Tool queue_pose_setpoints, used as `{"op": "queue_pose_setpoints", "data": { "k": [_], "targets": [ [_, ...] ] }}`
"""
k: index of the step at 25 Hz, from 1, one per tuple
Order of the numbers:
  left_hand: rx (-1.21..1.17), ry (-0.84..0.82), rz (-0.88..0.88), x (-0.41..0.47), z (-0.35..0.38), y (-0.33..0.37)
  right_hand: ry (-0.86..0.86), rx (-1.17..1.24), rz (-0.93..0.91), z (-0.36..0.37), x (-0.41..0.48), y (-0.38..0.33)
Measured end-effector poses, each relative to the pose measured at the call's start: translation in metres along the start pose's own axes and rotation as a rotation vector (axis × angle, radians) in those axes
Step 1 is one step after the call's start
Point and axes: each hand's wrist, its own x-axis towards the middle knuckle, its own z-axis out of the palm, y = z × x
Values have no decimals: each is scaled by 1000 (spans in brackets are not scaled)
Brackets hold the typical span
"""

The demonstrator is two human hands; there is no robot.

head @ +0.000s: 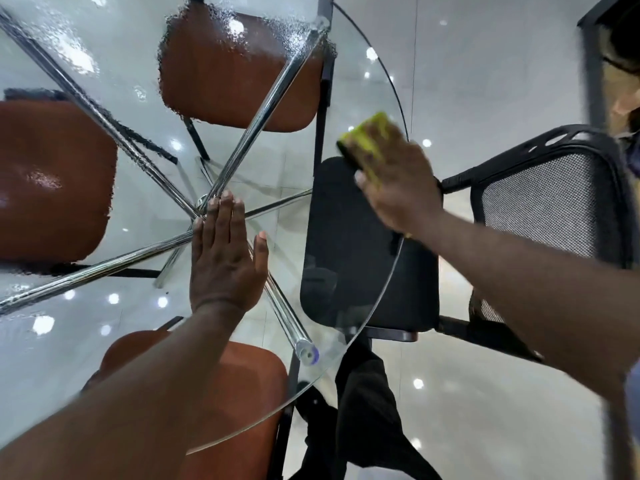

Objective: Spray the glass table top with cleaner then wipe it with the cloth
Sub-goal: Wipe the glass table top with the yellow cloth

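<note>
The round glass table top (287,157) fills the left and middle of the head view. Its far left part is covered with wet, beaded liquid, while the near right part looks smooth. My left hand (227,258) lies flat on the glass near the centre, fingers straight and together. My right hand (398,181) presses a yellow-green sponge with a dark underside (369,140) onto the glass near its right rim; the hand is motion-blurred and its fingers lie over the sponge. No spray bottle is in view.
Under the glass, chrome legs (242,133) cross at the centre. Brown seats stand at the back (235,74), left (52,181) and near side (239,386). A black mesh-back chair (540,209) sits at the right, its seat partly under the rim. Glossy tiled floor (485,393) surrounds.
</note>
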Motion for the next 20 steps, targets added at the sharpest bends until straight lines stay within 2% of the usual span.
{"op": "queue_pose_setpoints", "data": {
  "k": [3, 5, 11, 13, 15, 18, 20],
  "targets": [
    [13, 7, 14, 3, 2, 0, 17, 204, 368, 1, 38, 27],
    [14, 9, 14, 9, 2, -1, -5, 268, 508, -1, 30, 14],
    [7, -15, 3, 11, 0, 2, 70, 195, 638, -3, -73, -62],
    [10, -15, 2, 11, -2, 1, 71, 148, 588, -6, -109, -95],
    [12, -7, 9, 9, -1, 3, 2, 88, 456, -7, -148, -120],
    [-22, -81, 26, 10, -1, 1, -131, 86, 102, -3, -204, -127],
    [-4, -167, 50, 6, -7, 0, -159, 112, -109, -6, -221, -109]
  ]
}}
